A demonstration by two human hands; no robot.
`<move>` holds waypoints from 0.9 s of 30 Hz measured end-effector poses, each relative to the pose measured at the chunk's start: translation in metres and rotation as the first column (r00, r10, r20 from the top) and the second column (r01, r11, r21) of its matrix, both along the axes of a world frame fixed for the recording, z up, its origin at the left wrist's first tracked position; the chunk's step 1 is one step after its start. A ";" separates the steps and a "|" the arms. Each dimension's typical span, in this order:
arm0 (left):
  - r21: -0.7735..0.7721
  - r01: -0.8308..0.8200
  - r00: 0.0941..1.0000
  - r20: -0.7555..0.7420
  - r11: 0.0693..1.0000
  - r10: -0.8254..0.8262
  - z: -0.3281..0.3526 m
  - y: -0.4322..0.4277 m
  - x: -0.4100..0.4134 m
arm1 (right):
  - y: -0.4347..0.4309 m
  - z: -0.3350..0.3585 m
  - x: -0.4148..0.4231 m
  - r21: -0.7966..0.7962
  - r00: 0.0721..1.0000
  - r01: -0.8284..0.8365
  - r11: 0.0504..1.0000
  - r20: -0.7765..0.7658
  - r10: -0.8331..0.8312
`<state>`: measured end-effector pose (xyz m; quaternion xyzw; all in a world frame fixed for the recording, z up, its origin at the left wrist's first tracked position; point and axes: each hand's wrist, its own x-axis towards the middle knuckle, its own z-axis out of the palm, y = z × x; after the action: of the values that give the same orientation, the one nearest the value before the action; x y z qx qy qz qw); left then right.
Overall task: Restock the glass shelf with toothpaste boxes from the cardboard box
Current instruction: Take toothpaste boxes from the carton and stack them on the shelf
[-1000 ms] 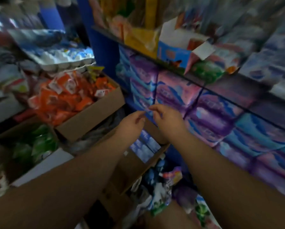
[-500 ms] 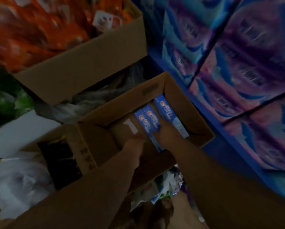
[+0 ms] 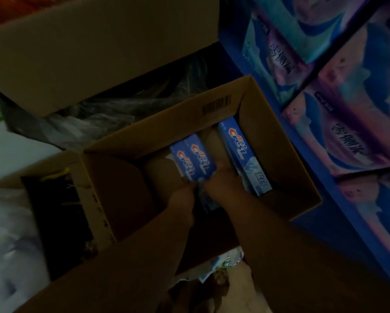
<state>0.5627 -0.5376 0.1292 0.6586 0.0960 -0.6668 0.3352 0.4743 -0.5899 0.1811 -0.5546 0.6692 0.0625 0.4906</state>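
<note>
1. Both hands are lowered into the open cardboard box (image 3: 277,141). The left hand (image 3: 182,201) is closed on the left edge, and the right hand (image 3: 223,182) is curled over the right edge, of a pair of Crest toothpaste boxes (image 3: 193,162) gripped together at the near end.
2. The pair is laid flat, side by side, low inside the cardboard box. A third Crest box (image 3: 242,154) is set apart from it, close to the right wall.
3. Each toothpaste box is judged light and stiff along its length, but thin-walled and glossy. Pressure is best applied across the long side edges, since the broad printed face can be dented.
4. The glass shelf is not seen. A larger carton (image 3: 99,53), crumpled plastic bags (image 3: 94,123) and blue shelving with wrapped packs (image 3: 347,123) are placed around the cardboard box.
</note>
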 end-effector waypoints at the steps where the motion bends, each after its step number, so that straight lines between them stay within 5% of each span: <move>1: 0.002 -0.010 1.000 0.017 1.000 0.010 -0.004 -0.001 0.002 | 0.001 0.004 0.000 0.019 0.994 0.037 0.999 0.099 -0.039; 8: -0.028 -0.002 0.999 -0.045 1.000 0.000 0.038 -0.005 0.011 | -0.007 0.059 0.002 0.032 0.976 -0.097 0.995 0.198 0.089; 15: -0.068 0.022 0.939 -0.342 0.997 -0.044 0.135 0.010 -0.001 | 0.002 0.161 -0.035 0.035 0.981 -0.145 0.989 0.132 0.140; 19: -0.234 0.163 0.916 -0.325 0.958 -0.235 0.215 0.003 -0.010 | 0.016 0.238 -0.066 -0.094 0.978 -0.046 0.994 0.199 0.064; 23: -0.437 0.094 0.940 -0.257 0.894 -0.224 0.314 -0.020 -0.006 | 0.034 0.329 -0.096 -0.150 0.969 0.049 0.988 0.245 -0.011; 27: -0.639 0.089 0.934 -0.212 0.764 -0.287 0.424 -0.049 0.003 | 0.056 0.444 -0.114 -0.355 0.987 -0.037 0.934 0.133 0.090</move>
<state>0.5652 -0.5863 0.5533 0.4101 -0.1461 -0.7827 0.4449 0.3608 -0.5338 0.6249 -0.6578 0.6133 -0.0832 0.4293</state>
